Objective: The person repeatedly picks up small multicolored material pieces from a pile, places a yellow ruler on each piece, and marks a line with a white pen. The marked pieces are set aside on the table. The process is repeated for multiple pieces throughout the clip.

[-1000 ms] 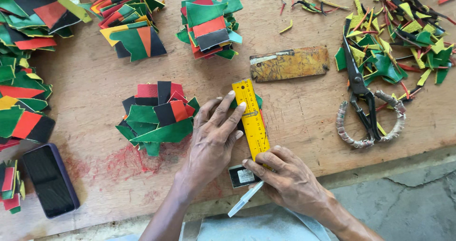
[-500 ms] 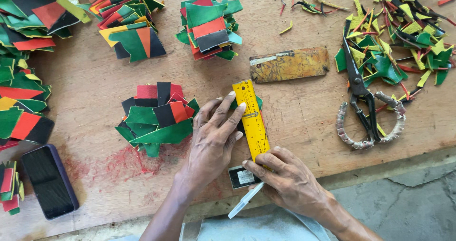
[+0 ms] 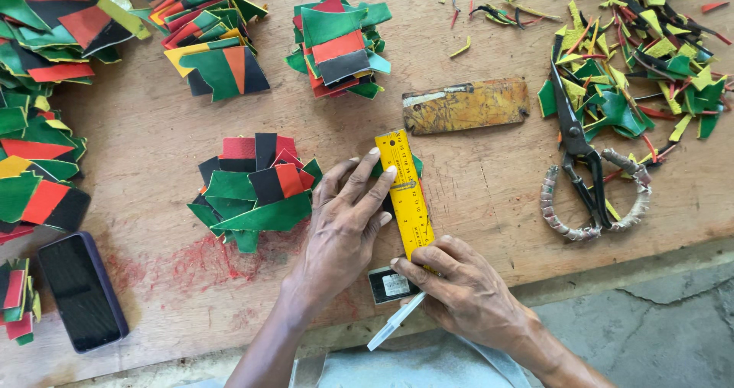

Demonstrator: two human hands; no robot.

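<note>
Nothing moved: left hand (image 3: 342, 220) flat on yellow ruler (image 3: 406, 191); right hand (image 3: 459, 288) grips pen (image 3: 395, 321) (tip hidden).

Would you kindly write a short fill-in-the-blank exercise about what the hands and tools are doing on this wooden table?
1. The left hand presses flat on a ruler whose colour is ____.
2. The right hand holds a white ____.
3. The scissors lie to the ____ of the ruler.
4. The phone has a ____ screen.

Missing words: yellow; pen; right; dark

craft workshop, probably | worn wooden bench (image 3: 489, 197) | scissors (image 3: 581, 166) | offcuts (image 3: 642, 59)
</note>
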